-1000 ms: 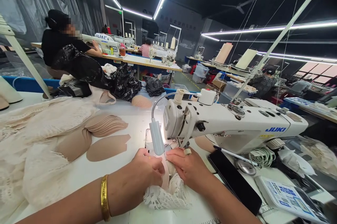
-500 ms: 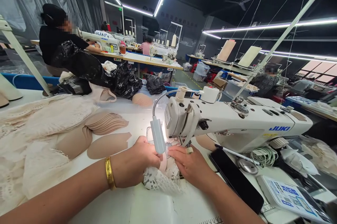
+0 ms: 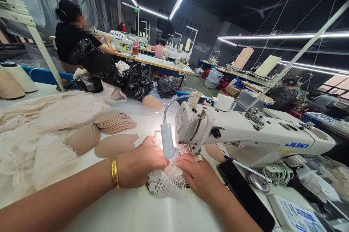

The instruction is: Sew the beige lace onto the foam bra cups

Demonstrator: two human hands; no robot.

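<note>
White lace fabric [image 3: 166, 183] with a pale pink piece lies bunched under the head of a white sewing machine [image 3: 245, 126]. My left hand [image 3: 144, 163], with a gold bangle at the wrist, is closed on the left side of this fabric, fingers curled. On the other side my right hand [image 3: 199, 174] holds the lace close to the presser foot, its fingers pressed together. A lit grey lamp [image 3: 167, 139] on a bendy neck hides part of the work and some left fingertips.
Beige foam cups [image 3: 116, 123] and cream lace pieces [image 3: 60, 123] cover the left of the table. At right lie a black phone [image 3: 245, 195], a pen, a metal disc and a cord bundle [image 3: 278, 174]. A co-worker [image 3: 73, 39] sits at another machine.
The view has shifted, so most things stand slightly further right. Both my hands keep their hold on the lace near the needle. The co-worker's hands have risen.
</note>
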